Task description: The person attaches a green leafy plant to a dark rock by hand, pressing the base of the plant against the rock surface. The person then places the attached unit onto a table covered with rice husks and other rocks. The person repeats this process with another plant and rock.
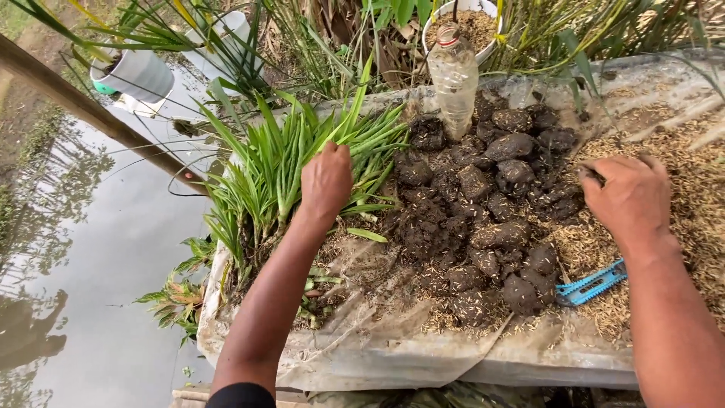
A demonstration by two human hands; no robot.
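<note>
The left hand [326, 181] closes round a bundle of long green leafy plants [279, 170] lying on the left of the pale plastic sheet [393, 355], leaves pointing up-right and roots toward the near-left edge. The right hand [628, 198] rests fingers curled on the tan rice husks [695, 204], pinching some, beside dark soil clods [491, 219], just beyond a blue plastic tool [593, 284].

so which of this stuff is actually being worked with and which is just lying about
In use:
left hand on the bundle of green seedlings
right hand on the rice husks
dark soil clods between them

Lying about:
blue tool
upturned plastic bottle
white pots
plastic sheet
</note>
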